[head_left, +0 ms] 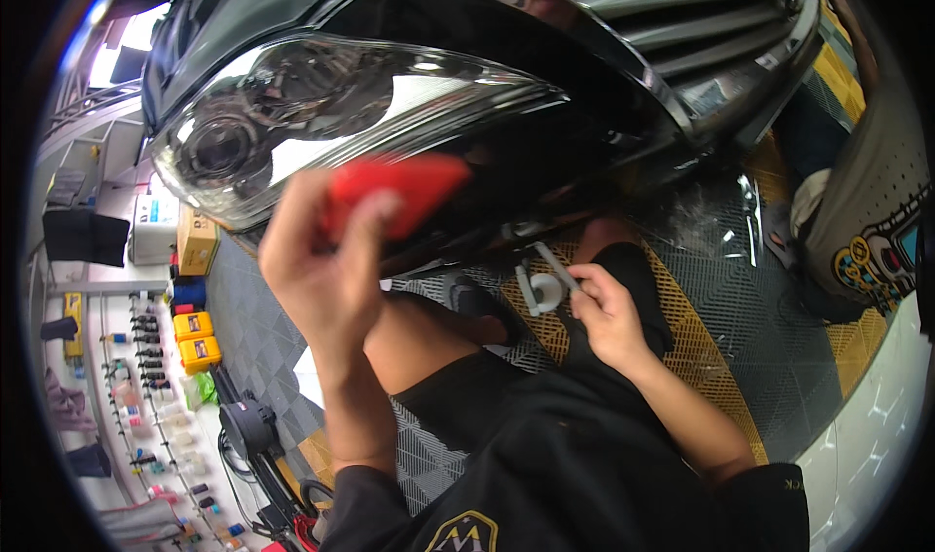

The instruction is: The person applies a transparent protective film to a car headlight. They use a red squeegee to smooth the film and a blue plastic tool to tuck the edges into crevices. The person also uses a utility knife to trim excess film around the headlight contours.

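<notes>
My left hand (326,250), blurred by motion, grips a flat red squeegee (414,190) between thumb and fingers. It is held up in front of the car's headlight (292,114) and the glossy black bumper (487,177). Whether the squeegee touches the bumper, I cannot tell. Lower and to the right, over my bent legs, my right hand (609,313) is closed on a light-grey, U-shaped tool (529,291) with a white round piece (547,292) inside its frame. That tool's exact kind is unclear.
The grille (682,17) stretches away at the upper right. Another person in a grey printed shirt (867,202) is close by on the right. Grey and yellow floor tiles (696,343) lie beneath me. At left are yellow cases (197,341), a cardboard box (198,240) and a wall rack with bottles (146,357).
</notes>
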